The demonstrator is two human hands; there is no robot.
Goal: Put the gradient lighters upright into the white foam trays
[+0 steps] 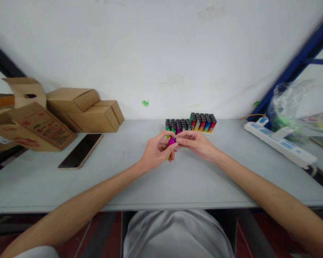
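Between the fingers of my left hand (157,151) is a purple lighter (172,141), tilted, its dark top toward my right hand. My right hand (195,142) has its thumb and index finger pinched at that top end; whether they grip the lighter itself or a small part is hidden. Just behind my hands stands a block of upright lighters (178,125) with black tops and green, purple and grey bodies. To its right, a second block of lighters (203,122) shows red, yellow and blue bodies.
At left, a phone (80,151) lies on the grey table (156,190) beside an open carton (40,127) and several brown boxes (94,116). A white power strip (280,143) runs along the right side, near a clear plastic bag (284,107). A white wall closes off the back.
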